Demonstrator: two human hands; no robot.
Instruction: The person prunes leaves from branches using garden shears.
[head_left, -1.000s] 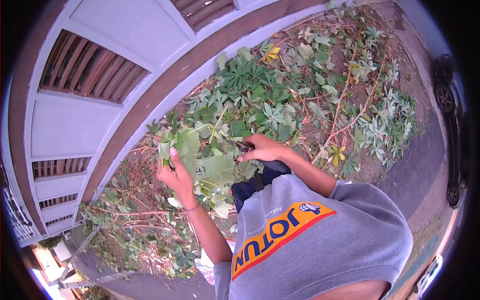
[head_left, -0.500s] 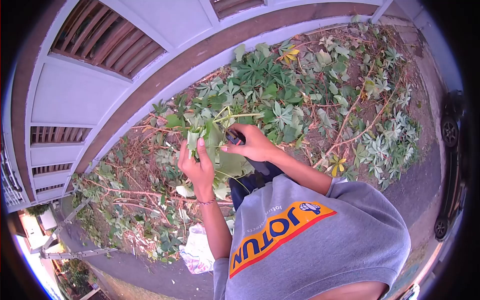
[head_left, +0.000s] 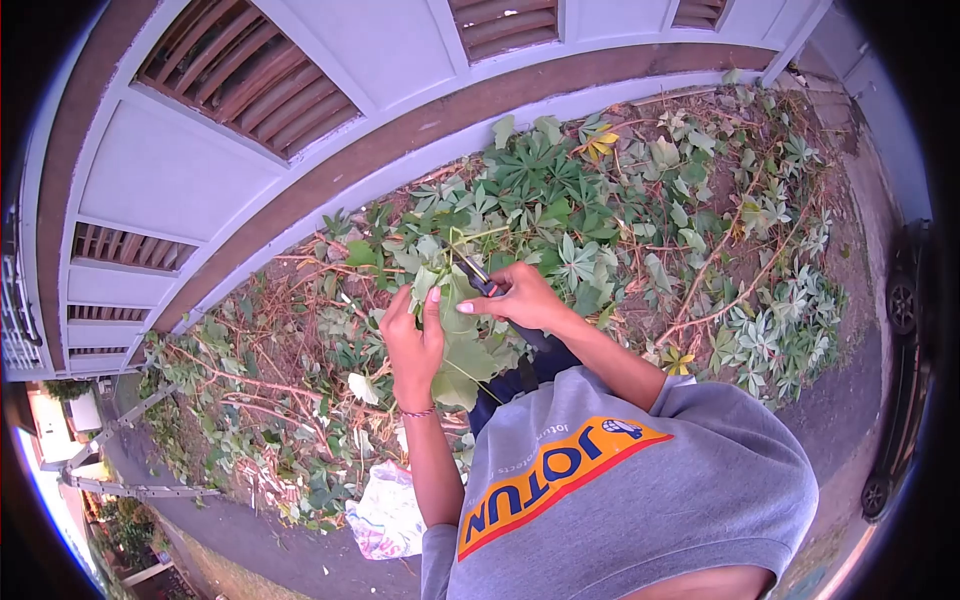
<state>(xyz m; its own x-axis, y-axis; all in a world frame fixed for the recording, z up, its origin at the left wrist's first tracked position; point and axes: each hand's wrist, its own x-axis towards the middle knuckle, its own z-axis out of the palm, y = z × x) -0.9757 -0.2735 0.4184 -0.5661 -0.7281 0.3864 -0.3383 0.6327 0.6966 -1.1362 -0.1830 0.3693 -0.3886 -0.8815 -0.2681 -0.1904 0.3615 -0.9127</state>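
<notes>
My left hand (head_left: 413, 335), with a cord bracelet at the wrist, is closed on a leafy stem, thumb and fingers pinching it. Broad green leaves (head_left: 465, 350) hang below and between the hands. In my right hand (head_left: 528, 298) is a slim black cutting tool (head_left: 482, 278) with reddish marks, its tip pointing up and left among the stems. Pale green stalks (head_left: 485, 235) stick out just above that tip. Leaves partly hide where the tool meets the stem.
Cut leaves and branches (head_left: 560, 180) litter the ground along a pale wall (head_left: 180, 170) with slatted vents. A white plastic bag (head_left: 388, 515) lies near my left elbow. A ladder (head_left: 140, 490) stands at lower left, and a dark vehicle (head_left: 900, 340) at the right.
Both hands have shifted slightly right with the leaves. The cutting tool has come into clearer view, and its tip now points up-left beside the stalks. My head view has tilted a little.
</notes>
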